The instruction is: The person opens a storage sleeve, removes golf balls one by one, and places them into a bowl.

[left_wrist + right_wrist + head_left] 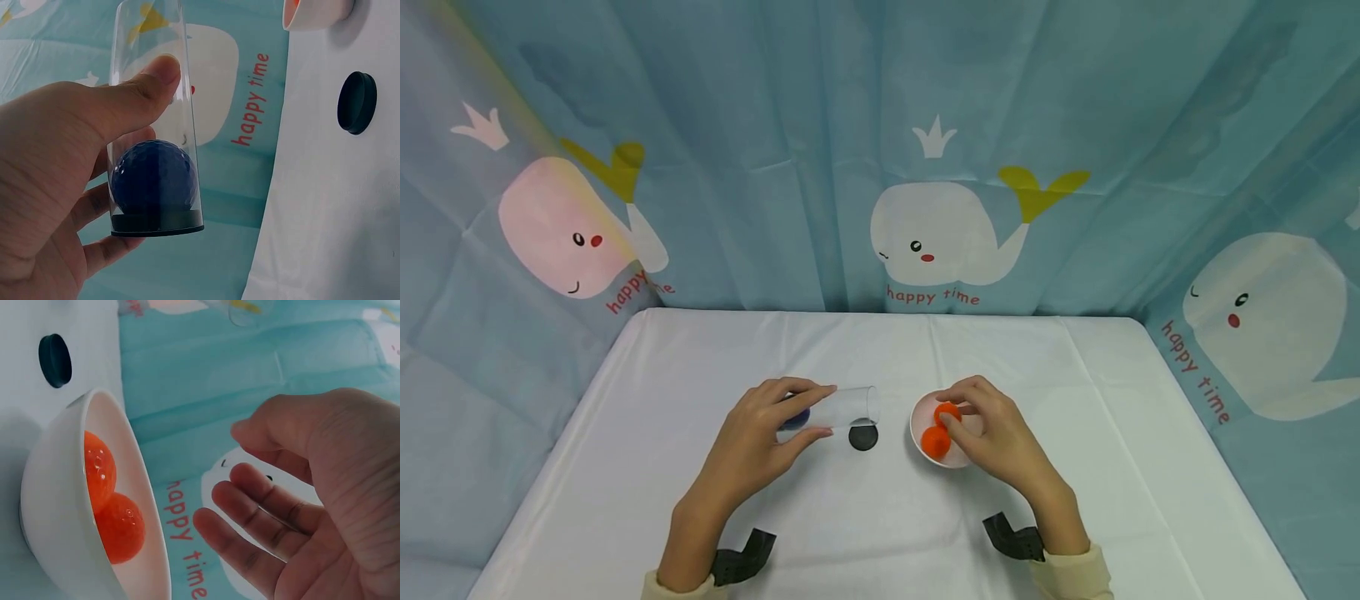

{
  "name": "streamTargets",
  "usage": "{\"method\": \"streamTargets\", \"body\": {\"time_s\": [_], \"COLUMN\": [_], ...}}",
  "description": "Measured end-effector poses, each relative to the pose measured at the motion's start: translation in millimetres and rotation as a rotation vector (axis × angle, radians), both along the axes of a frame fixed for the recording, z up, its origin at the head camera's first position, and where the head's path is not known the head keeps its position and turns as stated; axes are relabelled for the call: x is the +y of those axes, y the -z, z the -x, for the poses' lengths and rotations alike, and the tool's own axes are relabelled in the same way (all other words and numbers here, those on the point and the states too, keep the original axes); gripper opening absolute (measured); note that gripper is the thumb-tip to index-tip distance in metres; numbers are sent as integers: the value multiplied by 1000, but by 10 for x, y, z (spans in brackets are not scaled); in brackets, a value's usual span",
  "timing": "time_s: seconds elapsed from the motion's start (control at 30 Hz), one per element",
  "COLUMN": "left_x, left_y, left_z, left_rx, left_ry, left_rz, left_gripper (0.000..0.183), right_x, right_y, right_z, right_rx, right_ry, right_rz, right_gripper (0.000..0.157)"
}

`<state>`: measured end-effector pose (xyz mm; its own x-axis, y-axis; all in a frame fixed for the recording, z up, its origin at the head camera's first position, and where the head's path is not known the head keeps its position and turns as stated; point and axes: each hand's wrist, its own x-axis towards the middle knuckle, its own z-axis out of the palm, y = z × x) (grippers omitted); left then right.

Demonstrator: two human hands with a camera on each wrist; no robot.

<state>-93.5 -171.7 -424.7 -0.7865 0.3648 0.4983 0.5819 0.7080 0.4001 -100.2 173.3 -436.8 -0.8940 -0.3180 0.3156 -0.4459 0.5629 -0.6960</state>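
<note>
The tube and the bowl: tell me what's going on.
A person's left hand grips a clear tube with a dark blue ball at its capped end; the other end is uncapped. Their empty right hand hovers at a white bowl holding two orange balls. A loose dark cap lies on the white cloth near the tube.

Blue whale-print curtain (805, 208) hangs behind and beside; white-covered table (1015, 358) below.

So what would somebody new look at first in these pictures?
Probably the two bright orange balls in the white bowl, near the right hand. Next, the dark blue ball inside the clear tube that the left hand holds. Then the middle whale on the blue curtain behind the white table.
</note>
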Motion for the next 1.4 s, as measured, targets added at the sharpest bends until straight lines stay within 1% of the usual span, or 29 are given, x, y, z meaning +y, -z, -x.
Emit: {"method": "streamTargets", "body": {"time_s": [0.33,0.57,0.73,0.8,0.9,1.03,1.23,1.33,1.4], "left_x": [-2,26,16,8,2,5,-15,-3,9], "left_y": [1,-5,-2,-10,-30,-50,-70,-64,-50], "left_z": [-13,-3,-13,-11,-11,-14,-18,-23,-25], "left_rx": [-9,-10,-9,-6,-6,-21,-22,-20,-19], "left_ry": [-5,16,-2,-10,-17,-18,-36,-26,-23], "left_rz": [-1,-3,-1,-4,-4,14,28,13,3], "left_gripper": [58,59,58,58,58,57,59,59,59], "right_x": [-77,-122,-153,-168,-212,-336,-639,-757,-797], "right_y": [37,95,124,115,92,54,-22,-45,-44], "right_z": [6,16,32,30,12,-17,-5,-9,-19], "right_rx": [1,22,32,28,-7,-60,-103,-112,-118], "right_ry": [-16,-16,-34,-42,-62,-104,-174,-186,-179], "right_rz": [43,88,119,145,203,289,391,417,425], "right_gripper": [26,26,24,24,26,26,32,35,37]}}
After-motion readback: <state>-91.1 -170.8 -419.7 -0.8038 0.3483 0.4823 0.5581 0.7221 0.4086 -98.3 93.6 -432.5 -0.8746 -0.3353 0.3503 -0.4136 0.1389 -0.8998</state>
